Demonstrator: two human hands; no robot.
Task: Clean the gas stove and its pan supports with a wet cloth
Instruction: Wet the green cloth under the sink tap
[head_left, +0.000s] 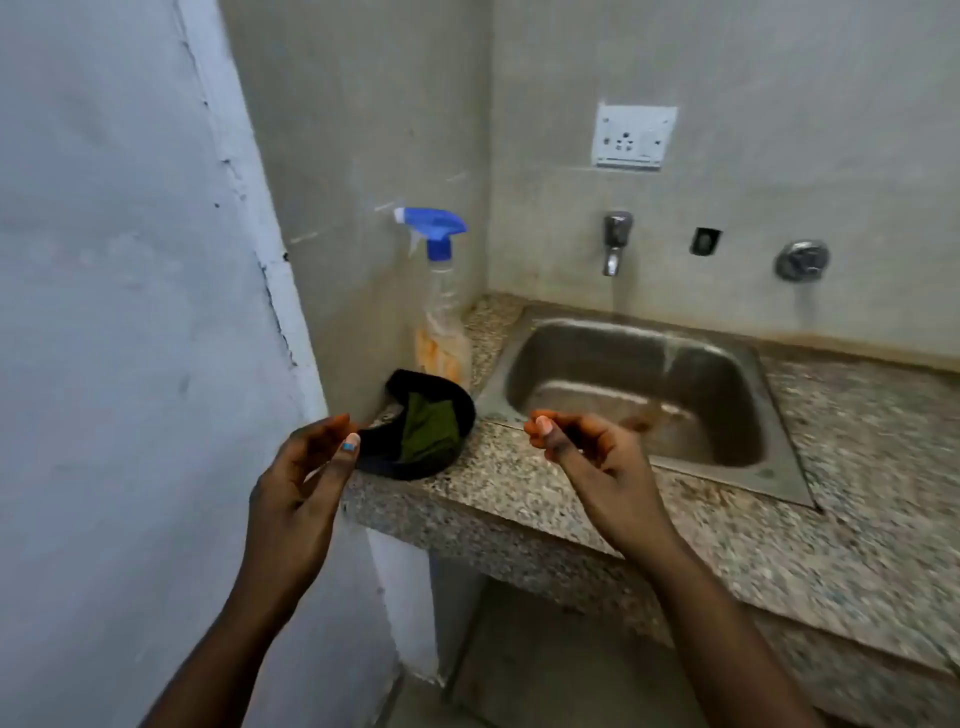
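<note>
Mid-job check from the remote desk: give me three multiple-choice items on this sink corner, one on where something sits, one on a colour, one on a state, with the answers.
1. Where does the spray bottle stand?
A. Inside the sink
B. On the counter in the corner, left of the sink
C. On the floor

2. What colour is the spray bottle's trigger head?
A. Blue
B. Red
C. Yellow

3. What are the hands doing?
A. Both grip the cloth
B. One turns the tap
C. Both are held over the counter edge, holding nothing

Answers:
1 B: the bottle stands against the wall, beside the sink and behind the dark cloth.
2 A: the head and collar are blue above a clear body.
3 C: the left hand and right hand have loosely curled fingers with nothing in them; the tap and cloth go untouched.
</note>
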